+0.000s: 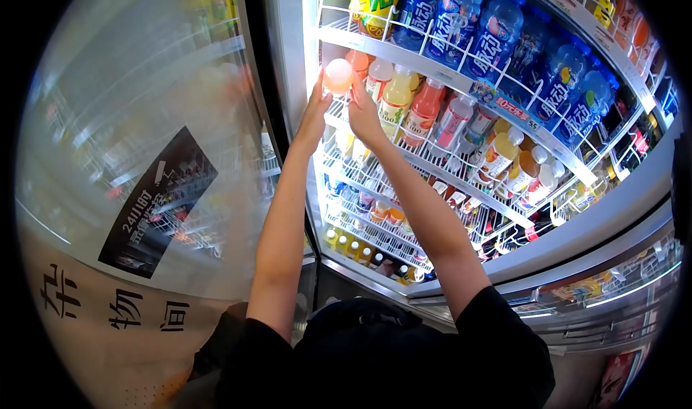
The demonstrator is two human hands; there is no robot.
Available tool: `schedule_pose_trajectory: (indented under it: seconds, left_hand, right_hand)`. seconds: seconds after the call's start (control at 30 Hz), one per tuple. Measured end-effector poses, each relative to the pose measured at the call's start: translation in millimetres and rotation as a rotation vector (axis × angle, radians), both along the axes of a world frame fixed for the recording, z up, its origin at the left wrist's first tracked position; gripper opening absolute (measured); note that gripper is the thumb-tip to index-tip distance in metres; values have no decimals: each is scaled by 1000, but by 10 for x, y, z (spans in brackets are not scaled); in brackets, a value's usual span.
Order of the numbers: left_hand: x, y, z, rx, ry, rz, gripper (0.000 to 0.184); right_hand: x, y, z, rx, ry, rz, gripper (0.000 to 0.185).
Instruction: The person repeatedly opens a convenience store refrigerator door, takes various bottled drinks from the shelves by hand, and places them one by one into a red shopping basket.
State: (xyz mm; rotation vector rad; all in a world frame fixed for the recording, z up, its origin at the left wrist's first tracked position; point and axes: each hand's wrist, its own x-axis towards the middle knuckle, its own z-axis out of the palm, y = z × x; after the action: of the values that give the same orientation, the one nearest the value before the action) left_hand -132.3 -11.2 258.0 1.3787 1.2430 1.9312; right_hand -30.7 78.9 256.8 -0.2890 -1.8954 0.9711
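Note:
A drink bottle with a pale, glowing pinkish-orange top is at the left end of a fridge shelf, between my two hands. My left hand is closed on its left side, and my right hand grips it from the right. Bright light washes out its label, and my hands hide its lower part. Just right of it, a row of juice bottles begins, including a yellow bottle and a red bottle.
Blue drink bottles fill the wire shelf above, near yellow bottles. A price strip runs along that shelf's front. Lower racks hold small yellow-capped bottles. On my left, the glass door stands open, bearing a dark sticker.

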Motion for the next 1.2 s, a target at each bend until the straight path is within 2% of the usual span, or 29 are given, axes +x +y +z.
schedule_pose_trajectory:
  seconds: [0.1, 0.2, 0.23, 0.27, 0.33, 0.37, 0.47, 0.53, 0.57, 0.73, 0.83, 0.97, 1.07, 1.13, 1.2]
  left_hand:
    - [162, -203, 218, -44, 117, 35, 62]
    - [233, -262, 172, -78, 81, 56, 61]
    - [264, -294, 127, -86, 47, 36, 59]
    - [314, -329, 69, -96, 13, 17, 57]
    - [468, -359, -85, -61, 9, 14, 57]
    - [546, -364, -183, -61, -27, 50, 56]
    - [860, -474, -253, -31, -68, 94, 54]
    - [929, -503, -320, -43, 80, 163, 52]
    - [972, -517, -359, -49, 155, 198, 51]
    - [1399, -759, -347, -134, 98, 78, 53]
    - [1704, -877, -434, -173, -103, -83, 58]
    - [2072, -975, -561, -314, -110, -206, 61]
    - [2407, -946, -714, -301, -76, -280, 66]
    - [2676, -932, -779, -266, -61, -293, 74]
    - [2914, -945, -767, -281, -103, -334, 72]
  right_hand:
    - [63, 105, -93, -4, 150, 34, 60]
    - [369, -96, 126, -17, 86, 48, 56]
    - [449, -133, 180, 174, 82, -77, 52]
    - [544, -179, 225, 171, 82, -80, 52]
    - [729, -236, 307, 429, -100, -249, 50]
    - [810, -262, 338, 429, -98, -251, 50]
    - [1069, -335, 284, 374, -223, -190, 48]
    - [1267, -425, 203, -108, -156, 9, 48]
    - [1387, -467, 162, -183, -143, 27, 49]
    - [1807, -564, -190, -250, -64, -19, 46]
    - [2111, -660, -314, -379, -68, -15, 43]
    - [2581, -790, -511, -462, -6, 10, 42]
    - [2982, -926, -607, -531, 47, -41, 40]
    - [3280, -980, -660, -524, -37, -93, 40]
    - [3517, -1075, -682, -595, 76, -26, 41]
